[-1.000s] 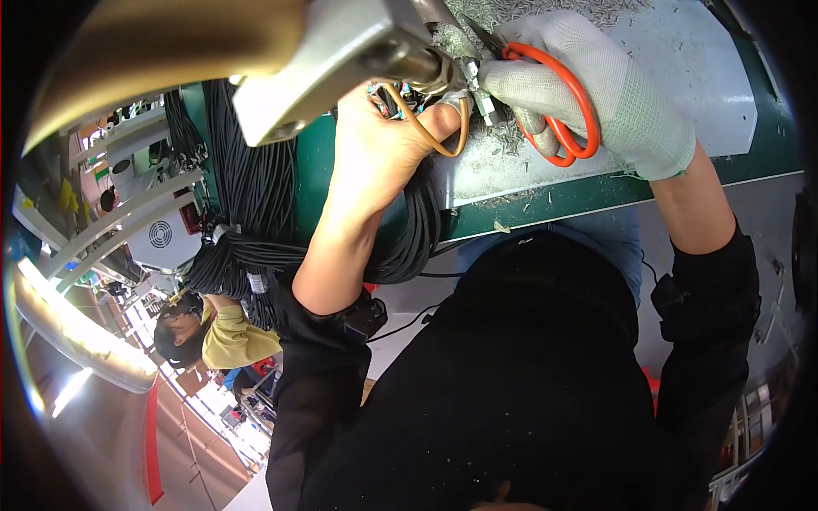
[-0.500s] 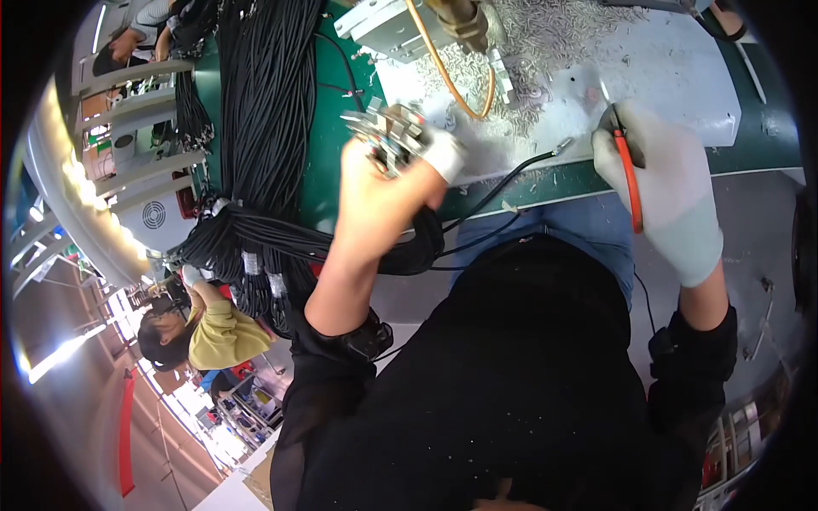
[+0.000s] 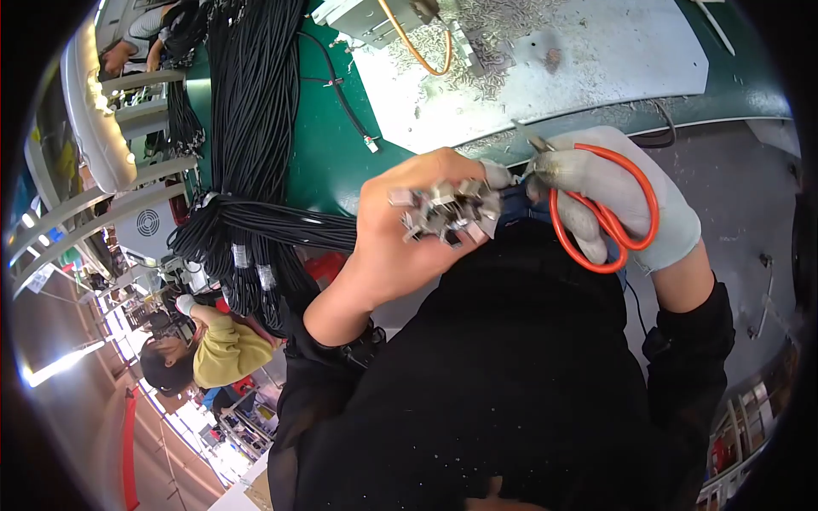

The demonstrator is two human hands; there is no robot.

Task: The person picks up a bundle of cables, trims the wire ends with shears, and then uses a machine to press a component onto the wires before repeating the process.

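Observation:
A cluster of cable ends with silvery metal connectors (image 3: 452, 213) is gripped in my left hand (image 3: 388, 243), its fingers wrapped round them. White covering shows at the tip of one of its fingers. My right hand (image 3: 609, 179), in a pale grey-white glove, is closed round scissors with red handles (image 3: 655, 204). The glove's fingertips meet those of my left hand, just right of the connectors. What is pinched between the two hands is too small to make out. The scissor blades are mostly hidden by the glove.
Long black cables (image 3: 256, 94) lie heaped on the green table (image 3: 328, 179) at left, some hanging over its edge. Small metal scraps cover part of a white board (image 3: 588, 77) beside a machine (image 3: 366, 21) with an orange hose. A co-worker in yellow (image 3: 234, 349) sits at far left.
My right hand has come left, bringing the scissors against my left hand. The held connectors have turned and moved lower right. The view has shifted slightly.

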